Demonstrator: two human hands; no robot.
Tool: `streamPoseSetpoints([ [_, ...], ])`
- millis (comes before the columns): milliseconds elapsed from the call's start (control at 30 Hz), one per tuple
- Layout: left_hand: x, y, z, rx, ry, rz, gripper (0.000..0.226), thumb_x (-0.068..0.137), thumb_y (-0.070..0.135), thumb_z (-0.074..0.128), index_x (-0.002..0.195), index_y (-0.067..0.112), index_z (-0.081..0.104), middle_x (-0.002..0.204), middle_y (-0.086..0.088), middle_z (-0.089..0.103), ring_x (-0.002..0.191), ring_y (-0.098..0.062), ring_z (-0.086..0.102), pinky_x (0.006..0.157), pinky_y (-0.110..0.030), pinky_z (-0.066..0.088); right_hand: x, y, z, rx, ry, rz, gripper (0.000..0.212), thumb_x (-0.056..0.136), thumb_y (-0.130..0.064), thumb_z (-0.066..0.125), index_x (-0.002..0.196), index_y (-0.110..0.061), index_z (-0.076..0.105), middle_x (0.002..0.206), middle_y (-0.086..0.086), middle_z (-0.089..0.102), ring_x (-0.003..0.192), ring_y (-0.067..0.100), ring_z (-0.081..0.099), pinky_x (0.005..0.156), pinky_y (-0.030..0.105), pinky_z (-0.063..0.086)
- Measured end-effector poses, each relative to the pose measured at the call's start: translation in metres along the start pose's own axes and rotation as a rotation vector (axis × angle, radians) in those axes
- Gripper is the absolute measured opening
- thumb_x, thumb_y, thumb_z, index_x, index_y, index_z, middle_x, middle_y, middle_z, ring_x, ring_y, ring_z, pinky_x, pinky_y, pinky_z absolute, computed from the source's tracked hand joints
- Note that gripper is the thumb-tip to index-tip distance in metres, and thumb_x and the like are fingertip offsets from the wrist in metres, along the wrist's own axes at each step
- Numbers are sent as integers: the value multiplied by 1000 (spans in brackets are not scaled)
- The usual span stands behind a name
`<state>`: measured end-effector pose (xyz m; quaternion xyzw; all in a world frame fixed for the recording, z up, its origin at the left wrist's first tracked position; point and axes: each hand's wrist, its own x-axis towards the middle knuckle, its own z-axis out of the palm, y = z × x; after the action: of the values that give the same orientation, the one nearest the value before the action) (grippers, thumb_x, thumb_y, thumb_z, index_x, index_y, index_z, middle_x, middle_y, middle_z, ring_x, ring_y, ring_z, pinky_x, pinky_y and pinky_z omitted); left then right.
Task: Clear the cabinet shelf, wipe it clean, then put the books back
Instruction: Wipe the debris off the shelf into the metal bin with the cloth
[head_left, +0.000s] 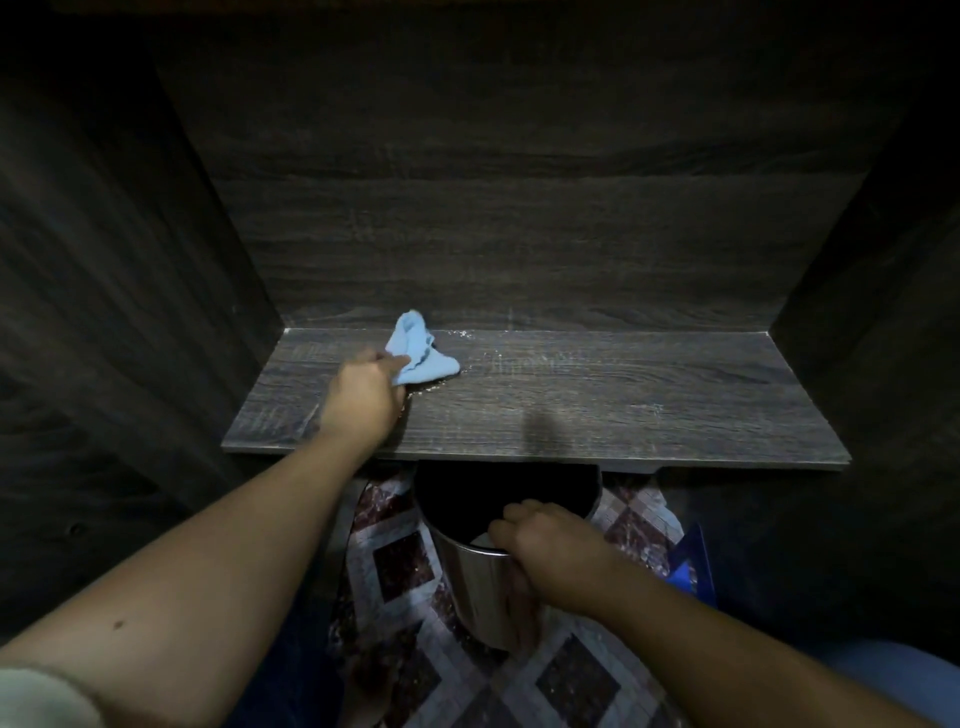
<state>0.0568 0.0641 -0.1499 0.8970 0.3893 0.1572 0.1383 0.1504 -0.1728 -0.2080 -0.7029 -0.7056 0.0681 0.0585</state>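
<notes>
My left hand (363, 397) grips a cloth (418, 351) on the shelf (623, 410); my right hand (550, 551) holds a metal bin (483, 582). Wiping step; next, sweep right.

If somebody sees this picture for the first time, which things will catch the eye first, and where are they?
The light blue cloth stands out most: the left hand grips it on the dark wooden shelf, left of the middle, near the back wall. Next comes the shiny metal bin below the shelf's front edge, with the right hand holding its rim above the patterned floor.
</notes>
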Motion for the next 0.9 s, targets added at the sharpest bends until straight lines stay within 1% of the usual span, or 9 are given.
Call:
streamPoseSetpoints([
  [100,-5,6,9,-25,-37,-49,41,84,17,63,125,20,65,128,-13,58,111,-35,57,95,-36,46,1,-2,-1,-13,-20,18,23,84,-10,57,107,-6,59,104,16,58,98,36,55,81,41,45],
  [233,-12,31,15,-59,-51,-14,36,86,19,61,121,22,68,116,-16,63,103,-36,59,86,-35,47,0,-4,1,-17,-88,52,28,87,-10,53,115,-9,57,112,14,56,105,34,53,86,39,42],
  [433,-29,59,22,-220,-175,121,33,83,20,65,114,30,71,111,-5,69,100,-23,63,86,-28,47,-6,-2,2,-11,-130,51,28,89,-11,51,116,-9,56,113,13,55,106,33,52,84,38,41],
  [567,-25,64,11,-411,-411,112,19,85,13,65,99,20,76,75,1,70,59,-1,59,62,-20,46,-12,2,3,8,-121,55,28,86,-15,57,114,-12,58,110,12,56,104,32,53,84,36,43],
  [633,-17,64,4,-496,-474,85,16,87,9,66,98,15,74,69,7,66,55,6,53,57,-12,41,-14,4,5,12,-108,57,29,83,-17,60,112,-13,58,108,11,57,103,32,54,84,36,44],
  [700,-5,60,0,-492,-409,73,21,87,8,66,104,18,74,73,8,67,61,2,55,55,-9,39,-14,4,3,9,-95,59,30,83,-16,59,113,-12,59,108,11,58,103,32,54,85,37,44],
  [767,11,55,-2,-449,-275,71,26,86,9,66,109,18,74,85,1,72,69,-7,63,58,-14,43,-14,5,2,10,-84,59,30,85,-14,58,114,-12,58,109,12,57,103,33,54,85,38,44],
  [833,28,48,-4,-392,-107,79,28,85,11,67,112,17,73,103,-4,74,93,-16,68,70,-17,43,-12,5,1,6,-74,57,29,86,-15,58,115,-11,57,110,12,57,102,33,54,84,38,44],
  [900,45,41,-4,-307,48,139,31,84,11,68,115,16,72,116,-3,70,108,-20,62,87,-18,39,-11,6,-1,6,-65,60,27,86,-16,58,113,-11,58,109,12,57,102,33,54,84,40,45],
])
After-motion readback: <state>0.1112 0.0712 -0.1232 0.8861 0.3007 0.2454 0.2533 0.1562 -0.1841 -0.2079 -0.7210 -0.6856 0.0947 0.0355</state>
